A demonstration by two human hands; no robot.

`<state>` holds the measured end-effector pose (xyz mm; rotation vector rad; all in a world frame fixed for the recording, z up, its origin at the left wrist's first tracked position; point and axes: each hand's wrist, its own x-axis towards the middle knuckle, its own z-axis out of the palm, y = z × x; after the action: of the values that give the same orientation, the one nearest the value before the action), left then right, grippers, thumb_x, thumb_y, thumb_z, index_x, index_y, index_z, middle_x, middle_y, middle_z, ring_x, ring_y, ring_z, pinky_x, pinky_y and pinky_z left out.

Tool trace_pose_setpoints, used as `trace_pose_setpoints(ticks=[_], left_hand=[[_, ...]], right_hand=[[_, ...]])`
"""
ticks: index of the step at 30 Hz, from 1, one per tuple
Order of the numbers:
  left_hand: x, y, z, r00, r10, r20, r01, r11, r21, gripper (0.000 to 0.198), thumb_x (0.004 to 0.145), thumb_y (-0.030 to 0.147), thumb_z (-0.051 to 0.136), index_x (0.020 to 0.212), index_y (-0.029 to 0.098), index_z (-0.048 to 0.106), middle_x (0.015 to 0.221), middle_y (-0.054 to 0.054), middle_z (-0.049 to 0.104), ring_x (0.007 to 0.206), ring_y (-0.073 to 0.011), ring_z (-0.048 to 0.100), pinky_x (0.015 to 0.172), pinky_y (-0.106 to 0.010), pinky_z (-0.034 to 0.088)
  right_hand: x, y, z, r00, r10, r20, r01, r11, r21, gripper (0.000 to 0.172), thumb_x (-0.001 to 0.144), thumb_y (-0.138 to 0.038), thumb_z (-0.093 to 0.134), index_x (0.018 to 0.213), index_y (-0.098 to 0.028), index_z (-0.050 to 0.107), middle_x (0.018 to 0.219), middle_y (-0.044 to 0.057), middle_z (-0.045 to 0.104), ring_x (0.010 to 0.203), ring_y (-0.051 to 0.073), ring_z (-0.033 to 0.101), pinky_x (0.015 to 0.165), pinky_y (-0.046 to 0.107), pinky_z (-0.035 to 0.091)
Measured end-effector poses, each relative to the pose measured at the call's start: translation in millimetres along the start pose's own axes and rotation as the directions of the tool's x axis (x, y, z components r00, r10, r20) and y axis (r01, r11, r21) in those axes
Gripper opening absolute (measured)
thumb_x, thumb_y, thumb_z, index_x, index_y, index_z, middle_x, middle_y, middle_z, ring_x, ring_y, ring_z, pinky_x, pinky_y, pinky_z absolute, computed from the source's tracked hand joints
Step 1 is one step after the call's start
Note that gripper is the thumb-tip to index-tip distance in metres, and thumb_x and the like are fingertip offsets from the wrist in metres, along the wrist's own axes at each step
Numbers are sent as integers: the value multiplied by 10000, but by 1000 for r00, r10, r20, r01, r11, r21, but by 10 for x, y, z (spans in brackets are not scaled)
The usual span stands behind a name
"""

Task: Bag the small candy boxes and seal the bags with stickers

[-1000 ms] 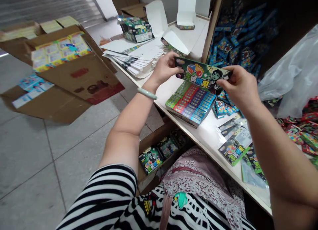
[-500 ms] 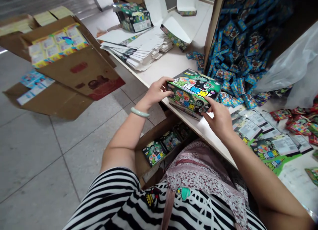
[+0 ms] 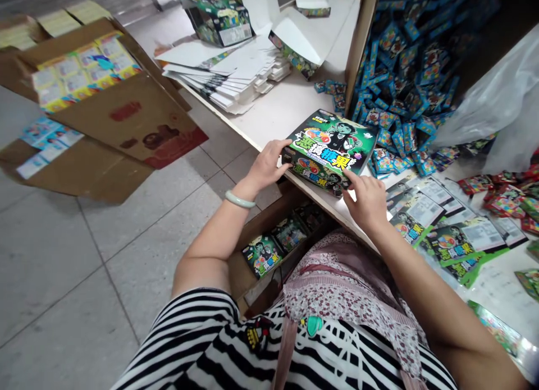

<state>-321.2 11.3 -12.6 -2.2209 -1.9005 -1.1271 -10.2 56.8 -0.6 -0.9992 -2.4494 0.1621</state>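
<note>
A green-and-black printed candy box (image 3: 332,140) with its lid down lies at the near edge of the white table. My left hand (image 3: 269,164) grips its left near corner, fingertips on top and thumb low on the front. At the right near corner, my right hand (image 3: 365,202) pinches the box between the fingers on the lid edge and the thumb below. Below the table edge, several similar candy boxes (image 3: 261,255) sit in a brown carton (image 3: 236,272).
Flat white box blanks (image 3: 240,76) are stacked at the table's left end. Blue candy packets (image 3: 404,98) fill a big carton on the right. Printed pouches (image 3: 450,244) and red packets (image 3: 505,202) lie nearer. Cartons of yellow boxes (image 3: 88,70) stand on the left.
The candy box has settled lower and flatter onto the table, so less of its front side shows. Both hands have stayed at its near corners. The view has shifted slightly.
</note>
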Motion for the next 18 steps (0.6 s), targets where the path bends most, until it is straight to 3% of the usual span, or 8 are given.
trace_pose_setpoints(ticks=[5, 8, 14, 18], left_hand=[[-57, -41, 97, 999, -33, -33, 35, 998, 56, 539, 810, 256, 726, 1311, 212, 533, 1135, -117, 653, 947, -258, 638, 911, -438, 562], [-73, -77, 125, 998, -41, -37, 43, 997, 60, 533, 830, 277, 709, 1328, 219, 527, 1084, -105, 650, 864, -238, 634, 867, -426, 572], [-117, -138, 153, 1000, -6, -11, 6, 998, 66, 512, 862, 274, 661, 1347, 202, 514, 1195, -151, 631, 1122, -310, 620, 989, -486, 551], [-178, -147, 228, 1000, -15, -24, 16, 998, 60, 517, 885, 280, 641, 1370, 181, 489, 1232, -178, 605, 1181, -325, 598, 1017, -508, 535]], right_hand=[[-19, 64, 112, 991, 65, -116, -66, 998, 1, 576, 856, -317, 679, 1412, -294, 530, 1248, 153, 552, 1157, 356, 530, 969, 539, 443], [-32, 92, 233, 988, 78, -133, -68, 995, 78, 565, 861, -275, 657, 1411, -304, 530, 1304, 155, 482, 1224, 347, 501, 998, 533, 463], [-105, 96, 390, 988, 117, -105, -111, 992, 58, 511, 865, -210, 609, 1364, -316, 593, 1294, 149, 492, 1220, 335, 510, 1001, 538, 476], [-143, 86, 403, 988, 133, -75, -125, 987, 103, 534, 853, -174, 581, 1371, -302, 599, 1311, 162, 488, 1228, 347, 503, 995, 553, 478]])
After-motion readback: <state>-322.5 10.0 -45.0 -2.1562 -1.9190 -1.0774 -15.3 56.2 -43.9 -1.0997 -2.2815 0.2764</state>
